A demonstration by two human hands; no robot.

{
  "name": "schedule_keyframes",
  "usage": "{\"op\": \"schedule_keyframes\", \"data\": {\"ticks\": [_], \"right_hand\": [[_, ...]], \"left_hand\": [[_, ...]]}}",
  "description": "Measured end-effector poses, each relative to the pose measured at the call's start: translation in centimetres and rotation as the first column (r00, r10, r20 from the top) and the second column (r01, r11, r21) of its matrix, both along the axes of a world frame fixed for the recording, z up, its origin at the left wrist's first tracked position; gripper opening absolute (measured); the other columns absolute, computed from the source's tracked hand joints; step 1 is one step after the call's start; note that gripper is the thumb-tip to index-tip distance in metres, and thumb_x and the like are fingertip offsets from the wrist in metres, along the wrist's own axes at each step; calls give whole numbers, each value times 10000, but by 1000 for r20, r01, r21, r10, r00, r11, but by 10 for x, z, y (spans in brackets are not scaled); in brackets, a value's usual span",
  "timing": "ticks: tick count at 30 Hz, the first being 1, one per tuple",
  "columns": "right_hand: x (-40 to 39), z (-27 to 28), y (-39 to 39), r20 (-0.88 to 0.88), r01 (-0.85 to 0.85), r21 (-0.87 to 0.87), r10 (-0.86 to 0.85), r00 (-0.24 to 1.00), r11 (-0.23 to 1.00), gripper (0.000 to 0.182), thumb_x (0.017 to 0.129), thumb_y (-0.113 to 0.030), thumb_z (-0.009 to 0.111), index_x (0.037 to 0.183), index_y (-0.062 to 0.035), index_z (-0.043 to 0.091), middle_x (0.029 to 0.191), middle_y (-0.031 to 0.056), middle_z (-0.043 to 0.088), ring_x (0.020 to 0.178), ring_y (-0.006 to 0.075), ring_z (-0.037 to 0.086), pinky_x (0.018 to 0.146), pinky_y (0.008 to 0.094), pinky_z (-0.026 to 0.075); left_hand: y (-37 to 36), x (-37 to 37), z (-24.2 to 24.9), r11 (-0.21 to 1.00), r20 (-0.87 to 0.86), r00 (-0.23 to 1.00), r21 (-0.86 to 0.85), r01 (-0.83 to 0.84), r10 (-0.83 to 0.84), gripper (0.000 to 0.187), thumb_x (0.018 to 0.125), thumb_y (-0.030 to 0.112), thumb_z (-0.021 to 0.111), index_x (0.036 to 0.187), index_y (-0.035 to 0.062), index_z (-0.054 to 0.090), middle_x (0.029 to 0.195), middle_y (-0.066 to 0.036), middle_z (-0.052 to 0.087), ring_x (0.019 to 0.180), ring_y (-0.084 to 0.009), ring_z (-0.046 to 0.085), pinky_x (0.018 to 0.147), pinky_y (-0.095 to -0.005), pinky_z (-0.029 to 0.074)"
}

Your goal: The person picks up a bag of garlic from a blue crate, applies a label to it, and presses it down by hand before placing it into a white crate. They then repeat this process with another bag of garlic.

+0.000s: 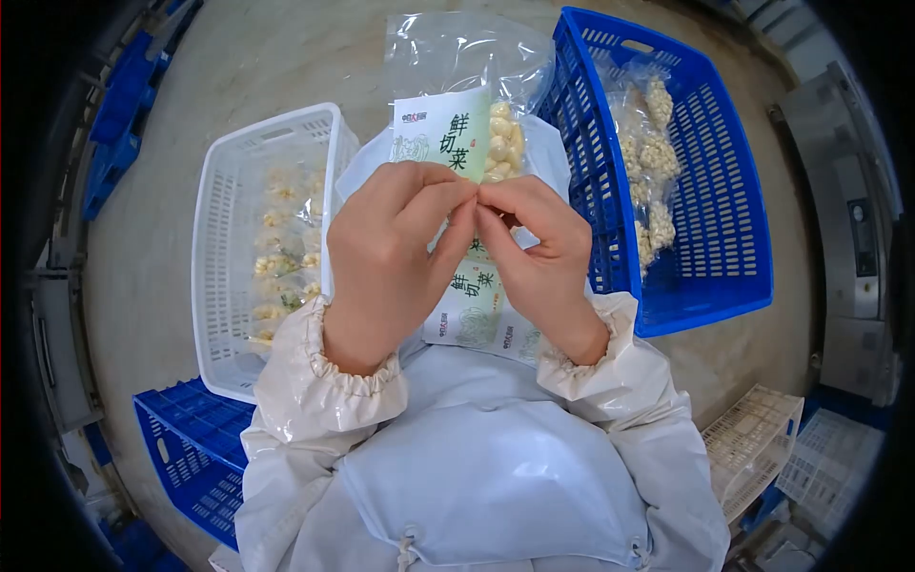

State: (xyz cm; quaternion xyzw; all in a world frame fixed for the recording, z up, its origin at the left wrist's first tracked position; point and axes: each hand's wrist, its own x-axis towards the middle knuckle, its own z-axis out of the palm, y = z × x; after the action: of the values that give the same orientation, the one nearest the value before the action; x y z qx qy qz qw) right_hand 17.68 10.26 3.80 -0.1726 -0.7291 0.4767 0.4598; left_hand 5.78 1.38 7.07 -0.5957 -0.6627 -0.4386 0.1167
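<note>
My left hand (389, 250) and my right hand (537, 250) meet at the middle of the view, fingertips pinched together at the lower edge of a green and white printed label (440, 129). The label lies over a clear plastic bag (457, 48) that holds pale peeled cloves (505, 143). Under and between my hands, more printed labels (467, 310) rest on my lap over the light blue apron (477, 448). The exact grip of the fingertips is partly hidden by the fingers.
A white basket (214, 248) with small bags of pale cloves (286, 238) stands on the left. On the right, a blue basket (715, 191) holds more filled bags (653, 153). Another blue crate (195, 458) is at lower left, beige crates (753, 439) at lower right.
</note>
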Motion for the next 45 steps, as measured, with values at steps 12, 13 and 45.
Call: {"op": "schedule_keyframes", "data": {"ticks": [12, 13, 45], "right_hand": [[6, 2, 10, 0, -72, -238, 74, 997, 969, 118, 838, 38, 704, 952, 5, 708, 805, 28, 671, 698, 81, 618, 604, 216, 472], [11, 3, 14, 8, -86, -368, 96, 995, 926, 112, 844, 35, 706, 952, 10, 710, 808, 21, 675, 707, 64, 610, 613, 207, 471], [27, 34, 11, -98, -115, -650, 68, 993, 751, 143, 979, -138, 589, 980, 5, 597, 947, 71, 667, 817, 133, 670, 689, 295, 584]], "left_hand": [[0, -12, -1, 999, 462, 886, 35, 19, -33, 106, 805, -10, 686, 907, 9, 666, 904, -80, 687, 773, -164, 662, 690, -263, 530], [-7, -19, 2, 1000, 636, 772, 11, 15, -19, 84, 835, 6, 668, 918, 3, 672, 922, -82, 693, 787, -147, 664, 713, -260, 532], [-18, 13, -14, 989, 240, 970, 145, 1, -36, 279, 804, -15, 683, 1081, 15, 678, 1169, -147, 644, 1091, -266, 625, 934, -336, 483]]}}
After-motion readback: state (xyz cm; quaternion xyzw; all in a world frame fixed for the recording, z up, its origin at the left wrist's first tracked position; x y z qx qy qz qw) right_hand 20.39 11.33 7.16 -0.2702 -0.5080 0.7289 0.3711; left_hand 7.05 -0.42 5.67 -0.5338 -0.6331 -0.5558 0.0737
